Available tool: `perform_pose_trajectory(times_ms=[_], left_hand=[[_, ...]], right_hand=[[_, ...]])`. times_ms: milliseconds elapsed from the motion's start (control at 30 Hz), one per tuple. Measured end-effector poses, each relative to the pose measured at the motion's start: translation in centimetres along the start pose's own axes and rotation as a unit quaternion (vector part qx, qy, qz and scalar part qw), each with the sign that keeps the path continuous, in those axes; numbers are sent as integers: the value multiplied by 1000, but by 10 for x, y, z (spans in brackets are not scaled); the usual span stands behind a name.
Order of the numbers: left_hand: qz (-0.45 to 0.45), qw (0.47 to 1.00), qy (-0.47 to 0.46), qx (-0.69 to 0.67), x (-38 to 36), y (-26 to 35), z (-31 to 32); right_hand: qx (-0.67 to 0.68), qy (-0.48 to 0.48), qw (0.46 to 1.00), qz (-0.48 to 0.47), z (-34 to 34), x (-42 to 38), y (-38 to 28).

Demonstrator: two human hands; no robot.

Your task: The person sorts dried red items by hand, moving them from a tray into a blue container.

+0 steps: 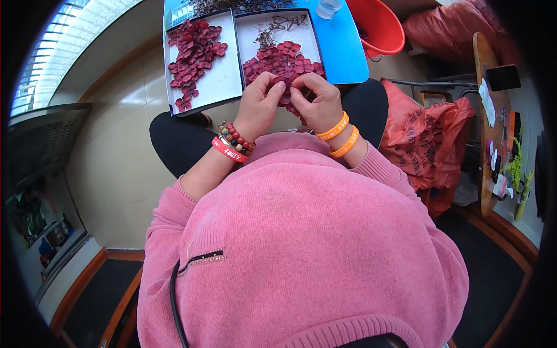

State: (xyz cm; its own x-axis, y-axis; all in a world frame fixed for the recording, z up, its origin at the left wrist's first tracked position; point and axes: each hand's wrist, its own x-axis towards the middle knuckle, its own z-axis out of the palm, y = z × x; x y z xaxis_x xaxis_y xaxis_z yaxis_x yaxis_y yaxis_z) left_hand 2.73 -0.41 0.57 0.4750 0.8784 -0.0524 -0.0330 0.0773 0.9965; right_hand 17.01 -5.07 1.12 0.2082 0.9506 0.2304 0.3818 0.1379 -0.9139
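My left hand (259, 104) and my right hand (318, 103) meet over the near edge of a shallow white box (249, 43), fingertips pinched close together. Between them is a dark red cloth flower (285, 82), partly hidden by my fingers. More red petals hang just below the fingertips. Behind my hands, a heap of matching flowers (281, 60) fills the near part of that box, with thin brown stems (267, 37) farther back. In the left white box (219, 84), loose red flowers (194, 55) lie in a long pile.
Both boxes rest on a blue table (345, 52). Brown stems (243, 6) are piled at its far side, beside a clear cup (328, 8). A red bucket (386, 29) stands right of the table, and red plastic bags (426, 139) lie nearer me. My knees flank the boxes.
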Motion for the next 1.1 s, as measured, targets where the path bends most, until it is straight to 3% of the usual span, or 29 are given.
perform_pose_trajectory(times_ms=[200,300,400,633,833,933,1100], left_hand=[[41,996,19,77,-3,-4,1],[119,976,25,182,-2,-1,0],[306,883,58,351,0,7,0],[359,879,71,306,-3,7,3],[412,857,53,304,-2,11,0],[442,840,49,310,-2,17,-1],[468,821,49,322,-3,21,0]], right_hand=[[-70,22,994,-86,-1,0,-9],[-87,31,989,-114,-2,0,-10],[-89,46,986,-134,-2,-1,-12],[-45,41,985,-162,-4,-5,-20],[0,56,993,-101,-5,-9,-26],[139,45,989,-15,-6,-11,-27],[67,66,994,-48,-8,-12,-30]])
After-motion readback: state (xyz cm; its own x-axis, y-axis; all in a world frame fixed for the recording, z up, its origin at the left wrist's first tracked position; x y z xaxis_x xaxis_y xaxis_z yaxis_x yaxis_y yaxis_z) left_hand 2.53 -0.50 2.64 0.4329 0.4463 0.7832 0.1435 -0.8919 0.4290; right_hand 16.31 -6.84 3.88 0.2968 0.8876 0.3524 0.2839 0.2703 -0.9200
